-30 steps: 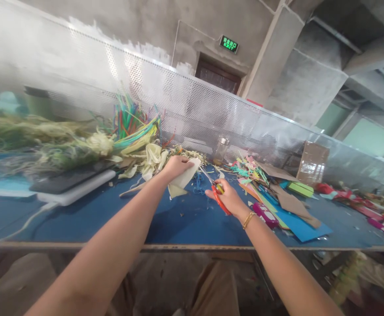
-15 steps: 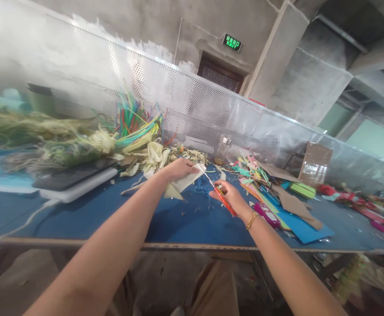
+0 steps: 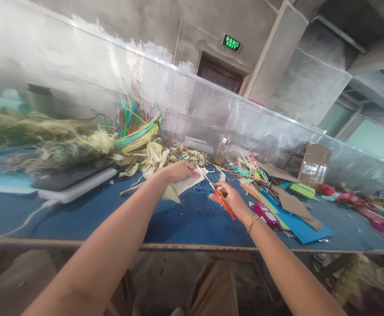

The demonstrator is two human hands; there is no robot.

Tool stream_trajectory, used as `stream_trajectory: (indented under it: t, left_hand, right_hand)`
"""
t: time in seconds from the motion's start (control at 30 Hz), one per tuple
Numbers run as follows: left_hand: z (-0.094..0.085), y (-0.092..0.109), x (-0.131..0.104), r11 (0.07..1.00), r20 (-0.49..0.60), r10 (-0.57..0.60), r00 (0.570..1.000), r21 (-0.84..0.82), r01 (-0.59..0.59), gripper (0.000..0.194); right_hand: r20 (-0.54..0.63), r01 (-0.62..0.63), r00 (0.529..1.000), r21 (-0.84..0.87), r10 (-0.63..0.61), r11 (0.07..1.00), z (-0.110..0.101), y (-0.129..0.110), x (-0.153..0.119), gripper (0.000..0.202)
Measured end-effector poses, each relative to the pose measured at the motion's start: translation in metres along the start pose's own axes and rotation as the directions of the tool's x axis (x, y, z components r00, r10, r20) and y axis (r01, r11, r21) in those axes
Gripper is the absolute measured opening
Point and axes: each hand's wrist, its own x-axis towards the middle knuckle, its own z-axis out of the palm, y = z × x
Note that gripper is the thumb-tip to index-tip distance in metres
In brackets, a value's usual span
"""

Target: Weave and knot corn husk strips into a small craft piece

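Observation:
My left hand [image 3: 182,171] grips a pale cream sheet [image 3: 188,185], which looks like paper or dried husk; its lower part hangs over the blue table. In my right hand [image 3: 230,197] is a pair of scissors [image 3: 224,202] with orange-red handles, the blades pointing up and left to the sheet's right edge, close to my left fingertips. Whether the blades touch the sheet I cannot tell. Another pale piece [image 3: 171,194] lies below my left hand. Behind it are crumpled cream strips [image 3: 155,153] and a heap of scraps [image 3: 192,155].
Coloured pipe cleaners [image 3: 129,120] stand at the back left, near a black-and-white device [image 3: 76,182] with a cable. A glass bottle [image 3: 222,151] stands by the perforated metal screen [image 3: 192,103]. To the right lie coloured paper [image 3: 306,228], cardboard [image 3: 292,204] and a purple packet [image 3: 266,215].
The cream sheet and my left hand have shifted slightly, and the sheet's angle differs a little. The scissors remain in my right hand, almost in the same place.

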Motion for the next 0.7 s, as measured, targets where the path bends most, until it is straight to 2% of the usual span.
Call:
stream_trajectory:
  t: [0.2, 0.33, 0.43, 0.5, 0.57, 0.63, 0.7]
  left_hand:
    - [0.003, 0.004, -0.002, 1.0, -0.001, -0.022, 1.0, -0.018, 0.022, 0.023]
    - [0.003, 0.004, -0.003, 0.999, 0.008, -0.014, 1.0, -0.04, 0.014, 0.022]
    - [0.004, -0.001, 0.001, 0.993, -0.007, -0.02, 1.0, -0.119, 0.019, 0.023]
    - [0.004, -0.005, 0.006, 0.979, -0.101, -0.043, 0.994, -0.201, 0.022, 0.024]
    - [0.002, -0.009, 0.011, 0.954, -0.267, -0.072, 0.961, -0.298, -0.011, 0.026]
    - [-0.002, -0.013, 0.017, 0.917, -0.439, -0.083, 0.895, -0.385, -0.104, 0.027]
    - [-0.006, -0.017, 0.023, 0.866, -0.584, -0.087, 0.807, -0.445, -0.229, 0.024]
  right_hand:
    - [-0.004, -0.009, 1.0, 0.001, 0.009, 1.0, 0.002, 0.0, 0.001, 0.051]
    - [-0.041, -0.037, 0.998, -0.019, 0.036, 0.999, 0.004, 0.001, -0.001, 0.052]
    - [-0.106, -0.078, 0.991, 0.02, 0.08, 0.997, 0.0, 0.008, 0.0, 0.054]
    - [-0.174, -0.143, 0.974, 0.016, 0.143, 0.99, -0.01, 0.016, 0.004, 0.058]
    - [-0.23, -0.216, 0.955, -0.093, 0.19, 0.972, -0.026, 0.028, 0.01, 0.061]
    - [-0.338, -0.315, 0.92, -0.334, 0.199, 0.888, -0.044, 0.042, 0.015, 0.062]
    - [-0.356, -0.363, 0.917, -0.562, 0.179, 0.743, -0.059, 0.055, 0.019, 0.056]
